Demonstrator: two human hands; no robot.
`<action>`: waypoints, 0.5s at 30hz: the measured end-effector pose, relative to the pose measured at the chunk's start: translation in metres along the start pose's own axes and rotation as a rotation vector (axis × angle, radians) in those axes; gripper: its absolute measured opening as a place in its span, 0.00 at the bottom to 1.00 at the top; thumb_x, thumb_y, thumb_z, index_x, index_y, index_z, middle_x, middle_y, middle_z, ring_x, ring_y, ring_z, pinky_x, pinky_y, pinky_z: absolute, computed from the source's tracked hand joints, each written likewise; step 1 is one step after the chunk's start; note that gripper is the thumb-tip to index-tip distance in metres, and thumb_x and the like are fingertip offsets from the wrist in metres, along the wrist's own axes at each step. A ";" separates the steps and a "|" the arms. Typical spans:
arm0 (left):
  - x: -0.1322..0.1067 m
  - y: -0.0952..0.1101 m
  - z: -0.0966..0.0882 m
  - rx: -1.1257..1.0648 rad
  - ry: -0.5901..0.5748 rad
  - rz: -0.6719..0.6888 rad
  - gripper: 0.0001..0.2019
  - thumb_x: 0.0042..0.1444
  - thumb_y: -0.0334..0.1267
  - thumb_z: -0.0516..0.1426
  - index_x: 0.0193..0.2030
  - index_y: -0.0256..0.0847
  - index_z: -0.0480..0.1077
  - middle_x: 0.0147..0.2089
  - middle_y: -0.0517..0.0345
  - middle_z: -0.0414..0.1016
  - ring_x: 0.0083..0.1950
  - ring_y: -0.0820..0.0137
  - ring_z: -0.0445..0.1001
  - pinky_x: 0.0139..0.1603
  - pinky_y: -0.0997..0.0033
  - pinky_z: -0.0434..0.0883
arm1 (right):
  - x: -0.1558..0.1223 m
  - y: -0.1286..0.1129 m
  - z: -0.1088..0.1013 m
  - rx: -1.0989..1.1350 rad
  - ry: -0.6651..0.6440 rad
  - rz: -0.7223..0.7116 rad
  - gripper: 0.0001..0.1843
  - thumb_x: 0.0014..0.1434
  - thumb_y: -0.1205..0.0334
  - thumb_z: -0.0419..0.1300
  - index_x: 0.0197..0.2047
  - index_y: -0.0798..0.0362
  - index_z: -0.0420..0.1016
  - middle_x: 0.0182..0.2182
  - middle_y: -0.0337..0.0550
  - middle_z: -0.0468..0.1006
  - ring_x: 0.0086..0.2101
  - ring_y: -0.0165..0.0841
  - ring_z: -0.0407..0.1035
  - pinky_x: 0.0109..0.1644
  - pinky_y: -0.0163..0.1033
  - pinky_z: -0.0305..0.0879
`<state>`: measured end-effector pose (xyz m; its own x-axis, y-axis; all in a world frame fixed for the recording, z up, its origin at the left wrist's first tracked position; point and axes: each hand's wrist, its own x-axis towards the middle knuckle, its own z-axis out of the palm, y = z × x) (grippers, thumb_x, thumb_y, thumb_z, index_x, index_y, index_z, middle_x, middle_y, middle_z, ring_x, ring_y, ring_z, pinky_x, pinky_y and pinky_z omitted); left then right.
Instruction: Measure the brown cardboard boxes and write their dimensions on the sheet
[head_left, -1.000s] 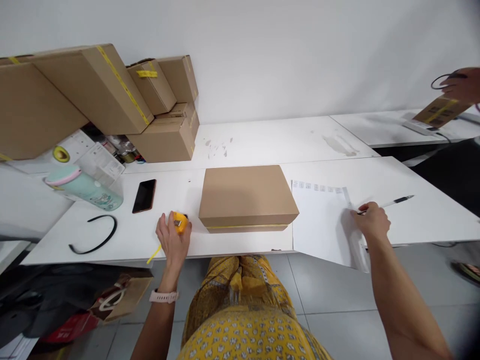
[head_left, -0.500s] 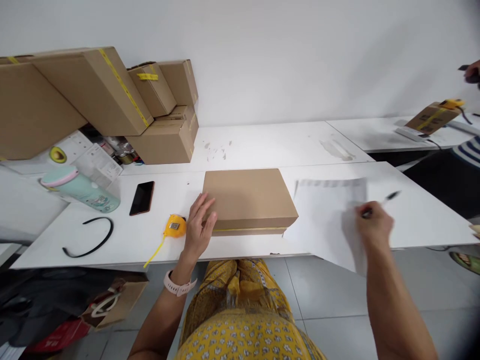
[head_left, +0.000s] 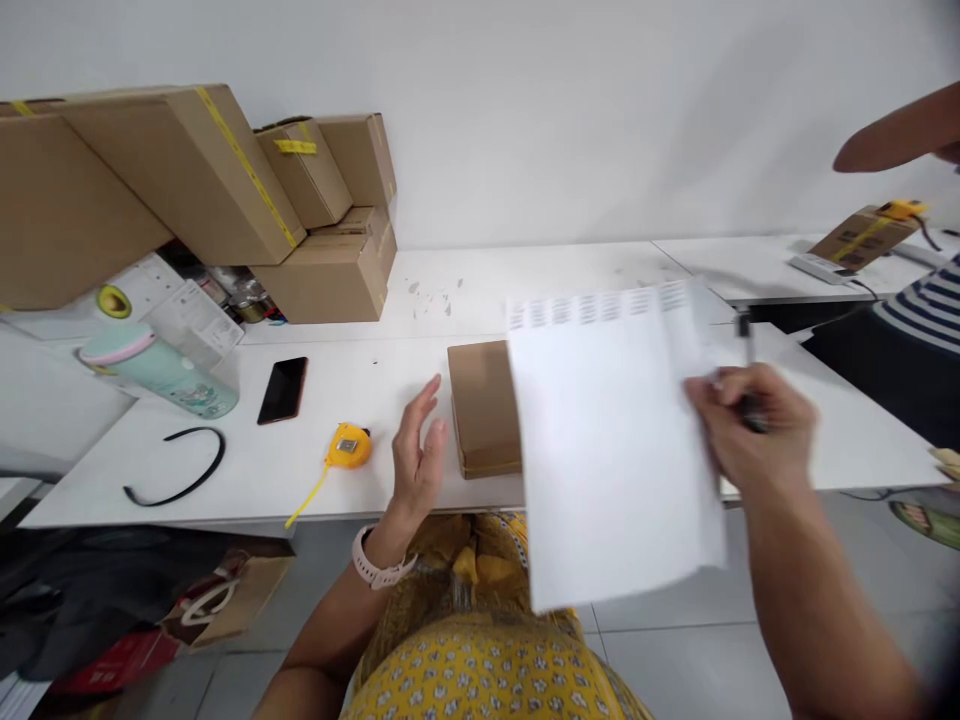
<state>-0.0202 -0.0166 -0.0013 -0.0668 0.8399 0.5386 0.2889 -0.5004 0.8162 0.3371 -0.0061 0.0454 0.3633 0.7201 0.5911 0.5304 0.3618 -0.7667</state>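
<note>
My right hand (head_left: pixel 754 415) grips the right edge of white paper sheets (head_left: pixel 607 450), lifted above the desk. A black pen (head_left: pixel 745 335) is also in that hand, blurred by motion. Lines of small print run along the top edge of the paper. Partly covered by the sheets, a closed brown cardboard box (head_left: pixel 484 410) lies flat on the desk. My left hand (head_left: pixel 420 450), fingers apart, is just left of the box and holds nothing. To its left is a yellow tape measure (head_left: pixel 349 446) with a bit of its blade out.
On the white desk (head_left: pixel 315 340) lie a phone (head_left: pixel 283 390), a black headband (head_left: pixel 214 465) and a mint green bottle (head_left: pixel 161 370). Cardboard boxes (head_left: pixel 330 280) are stacked at the back left. A co-worker's arm (head_left: pixel 900 135) and a small taped box (head_left: pixel 859 240) are at the right.
My right hand has lifted the paper off the desk and moved it left, over the box. My left hand has come off the box, which has shifted or turned somewhat.
</note>
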 end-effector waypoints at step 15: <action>0.046 0.020 0.064 0.747 -0.944 0.329 0.48 0.60 0.63 0.58 0.75 0.30 0.48 0.79 0.32 0.41 0.80 0.46 0.36 0.77 0.43 0.39 | 0.015 0.000 0.073 -0.374 -0.501 -0.043 0.17 0.58 0.46 0.63 0.29 0.48 0.64 0.27 0.37 0.74 0.27 0.31 0.65 0.32 0.37 0.59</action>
<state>0.0441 0.0250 0.0262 0.7332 0.6751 0.0815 0.6541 -0.7330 0.1868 0.2865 0.0479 0.0356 -0.0189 0.9326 0.3605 0.8018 0.2296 -0.5517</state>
